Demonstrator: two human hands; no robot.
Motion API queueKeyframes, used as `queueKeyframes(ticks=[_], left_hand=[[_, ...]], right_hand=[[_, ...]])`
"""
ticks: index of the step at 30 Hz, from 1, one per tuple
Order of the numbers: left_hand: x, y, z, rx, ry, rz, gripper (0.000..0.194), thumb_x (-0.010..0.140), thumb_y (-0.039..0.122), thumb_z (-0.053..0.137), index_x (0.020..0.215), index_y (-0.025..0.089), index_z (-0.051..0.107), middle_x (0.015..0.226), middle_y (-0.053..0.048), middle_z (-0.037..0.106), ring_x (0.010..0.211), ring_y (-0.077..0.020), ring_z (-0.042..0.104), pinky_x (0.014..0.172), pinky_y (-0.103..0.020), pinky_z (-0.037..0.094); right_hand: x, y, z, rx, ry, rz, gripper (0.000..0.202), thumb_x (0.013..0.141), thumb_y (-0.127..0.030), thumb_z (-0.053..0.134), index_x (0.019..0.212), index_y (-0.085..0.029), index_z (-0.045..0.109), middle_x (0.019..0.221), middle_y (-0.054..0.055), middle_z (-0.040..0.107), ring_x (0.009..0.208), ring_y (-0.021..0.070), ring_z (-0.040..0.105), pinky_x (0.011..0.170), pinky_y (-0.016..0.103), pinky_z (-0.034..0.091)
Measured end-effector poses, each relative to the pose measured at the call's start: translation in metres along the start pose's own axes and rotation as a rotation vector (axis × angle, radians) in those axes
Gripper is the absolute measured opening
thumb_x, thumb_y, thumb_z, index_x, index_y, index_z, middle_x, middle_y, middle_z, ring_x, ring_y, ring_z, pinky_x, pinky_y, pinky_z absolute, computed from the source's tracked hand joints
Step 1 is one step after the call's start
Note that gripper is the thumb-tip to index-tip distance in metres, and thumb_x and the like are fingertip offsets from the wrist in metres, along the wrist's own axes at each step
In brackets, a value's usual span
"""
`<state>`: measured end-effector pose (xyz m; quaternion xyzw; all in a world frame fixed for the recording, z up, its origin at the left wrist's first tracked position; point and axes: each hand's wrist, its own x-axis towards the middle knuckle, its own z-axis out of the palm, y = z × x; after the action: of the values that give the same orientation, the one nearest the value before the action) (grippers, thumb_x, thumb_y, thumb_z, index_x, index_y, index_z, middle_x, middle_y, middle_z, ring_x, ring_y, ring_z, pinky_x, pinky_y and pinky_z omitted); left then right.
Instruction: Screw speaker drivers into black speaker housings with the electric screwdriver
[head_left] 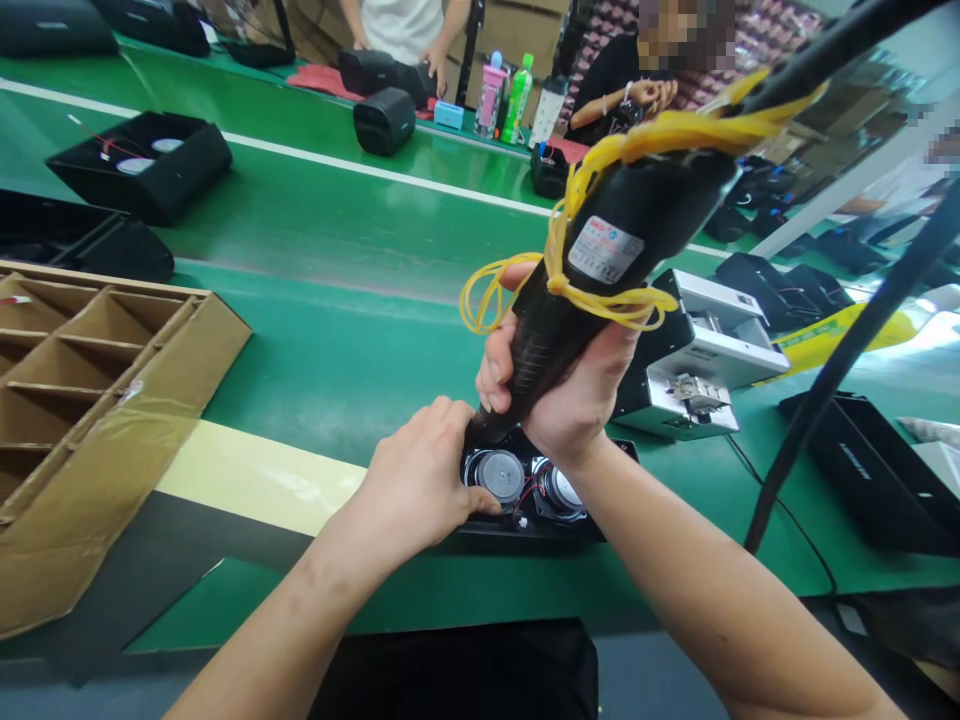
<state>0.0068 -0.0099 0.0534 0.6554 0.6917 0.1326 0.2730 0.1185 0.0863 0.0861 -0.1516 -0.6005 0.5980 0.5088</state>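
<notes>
The right hand [574, 410] is clamped around a black power tool [607, 250] tied with yellow cord [556, 284]. The left hand [420, 480] grips the left end of a black speaker box [536, 532] near the tabletop's [322, 370] near edge — thumb beside the left speaker [501, 475]. The tool's tip cannot be made out; the right wrist partly hides the right speaker [562, 488].

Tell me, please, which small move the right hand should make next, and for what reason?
Probably press the electric screwdriver gently downward: the right hand grips it, its lower end is beside one speaker driver, and the left hand rests on the black speaker housing. The bit's tip is hidden, so contact is uncertain.
</notes>
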Motion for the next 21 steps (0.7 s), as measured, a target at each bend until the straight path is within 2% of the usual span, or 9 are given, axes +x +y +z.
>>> queueKeyframes(ticks=[3,5,9,13,17,21], left_hand=[[0.001,-0.002,0.001,-0.009,0.005,0.018,0.075,0.076,0.042,0.096,0.137,0.028,0.054,0.139,-0.006,0.066,0.132,-0.0316,0.064,0.102,-0.042,0.055],[0.001,-0.002,0.001,-0.011,0.007,0.027,0.076,0.077,0.041,0.096,0.138,0.028,0.053,0.142,-0.006,0.065,0.135,-0.0311,0.062,0.105,-0.042,0.054],[0.0,-0.001,0.0,-0.001,0.001,0.02,0.071,0.077,0.041,0.095,0.134,0.028,0.055,0.139,-0.006,0.067,0.133,-0.031,0.063,0.103,-0.042,0.055],[0.0,0.001,-0.001,0.026,-0.011,-0.019,0.064,0.074,0.04,0.097,0.124,0.026,0.058,0.13,-0.007,0.07,0.126,-0.0326,0.068,0.094,-0.042,0.057],[0.002,0.001,-0.003,0.038,-0.017,-0.046,0.064,0.073,0.043,0.096,0.123,0.027,0.061,0.12,-0.006,0.072,0.119,-0.0336,0.071,0.088,-0.041,0.058],[0.004,0.0,-0.004,0.041,-0.01,-0.055,0.064,0.071,0.044,0.096,0.124,0.029,0.063,0.12,-0.007,0.073,0.121,-0.0345,0.071,0.092,-0.042,0.058]], right_hand=[[0.0,0.002,-0.003,0.043,-0.065,0.011,0.071,0.091,-0.092,0.05,0.12,-0.029,0.062,0.063,-0.006,0.054,0.037,0.0136,0.042,0.038,0.027,0.038],[-0.001,0.0,-0.002,0.068,-0.056,0.049,0.067,0.091,-0.089,0.054,0.12,-0.029,0.062,0.063,-0.007,0.054,0.038,0.0129,0.043,0.039,0.026,0.039],[-0.004,-0.004,0.003,0.099,-0.071,0.056,0.066,0.09,-0.087,0.058,0.117,-0.027,0.061,0.063,-0.007,0.056,0.04,0.0113,0.044,0.039,0.023,0.038],[-0.008,-0.003,0.006,0.098,-0.136,0.088,0.062,0.094,-0.086,0.05,0.102,-0.025,0.061,0.064,-0.005,0.057,0.045,0.0119,0.048,0.044,0.025,0.042],[-0.014,0.006,0.003,0.068,-0.177,0.074,0.063,0.096,-0.087,0.046,0.089,-0.026,0.06,0.063,0.0,0.054,0.047,0.0154,0.046,0.045,0.031,0.046],[-0.019,0.015,-0.003,0.064,-0.237,0.085,0.07,0.095,-0.092,0.039,0.078,-0.026,0.059,0.065,0.003,0.054,0.049,0.0171,0.045,0.047,0.033,0.047]])
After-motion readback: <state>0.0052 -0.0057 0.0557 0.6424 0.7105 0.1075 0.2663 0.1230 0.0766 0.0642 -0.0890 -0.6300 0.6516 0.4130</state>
